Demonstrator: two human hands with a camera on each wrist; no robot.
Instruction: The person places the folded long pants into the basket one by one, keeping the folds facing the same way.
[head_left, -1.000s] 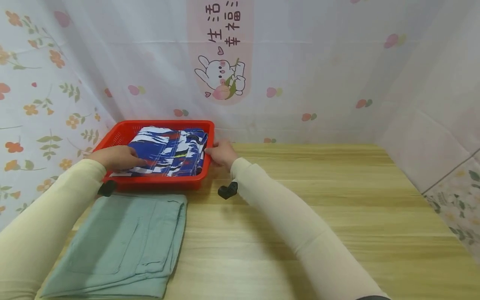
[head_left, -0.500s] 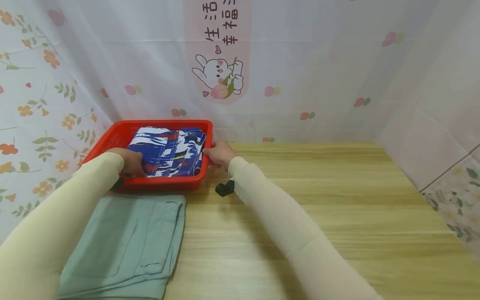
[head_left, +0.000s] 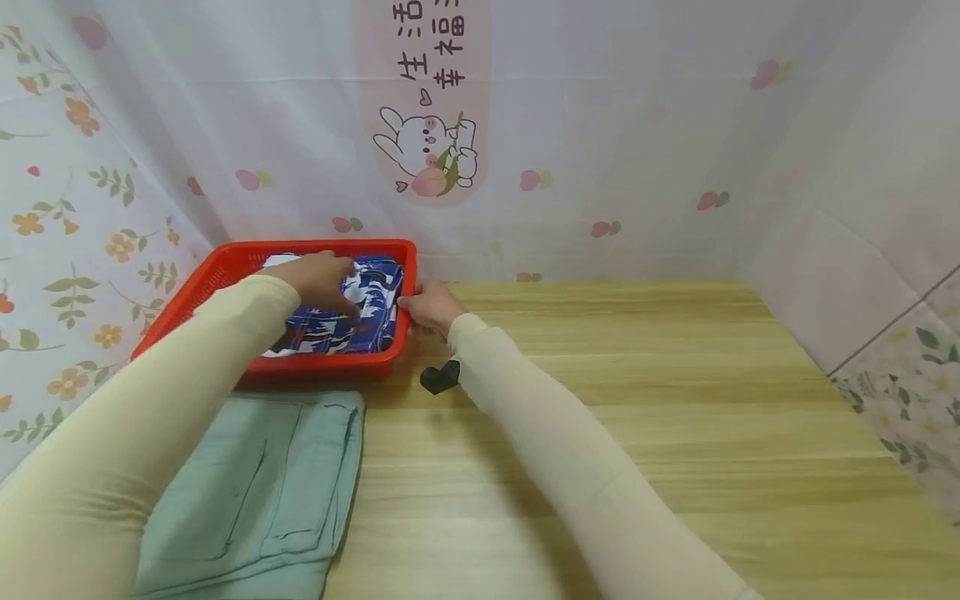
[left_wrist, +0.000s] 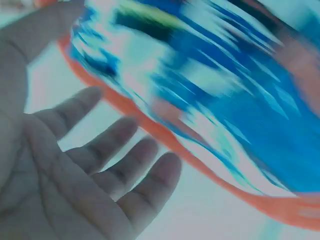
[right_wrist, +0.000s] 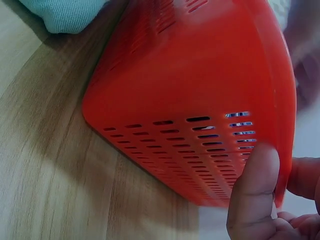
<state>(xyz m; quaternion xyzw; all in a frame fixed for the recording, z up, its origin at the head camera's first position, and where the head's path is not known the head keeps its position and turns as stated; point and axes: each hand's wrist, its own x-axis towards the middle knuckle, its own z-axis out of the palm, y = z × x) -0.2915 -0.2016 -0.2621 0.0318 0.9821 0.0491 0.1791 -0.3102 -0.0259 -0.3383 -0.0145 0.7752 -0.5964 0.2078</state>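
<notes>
A red plastic basket (head_left: 330,363) with slotted walls stands at the back left of the table. Inside it lies a folded cloth (head_left: 375,329) patterned in blue, white and red. Above the cloth is my left hand (head_left: 322,279), fingers spread and holding nothing; in the left wrist view its palm and loosely bent fingers (left_wrist: 142,182) show apart from the fabric. My right hand (head_left: 432,307) grips the basket's right rim, pinching it between thumb (right_wrist: 255,185) and fingers. Part of the cloth is hidden behind the left hand and forearm.
A folded pale green garment (head_left: 277,483) lies on the wooden table (head_left: 600,400) in front of the basket, partly covered by the left sleeve. Patterned curtains (head_left: 600,150) hang close behind the basket and along both sides.
My left hand has lifted from the basket's front left and moved right, over the cloth, its fingers spreading. The right hand keeps its grip on the rim. The head view has turned slightly right.
</notes>
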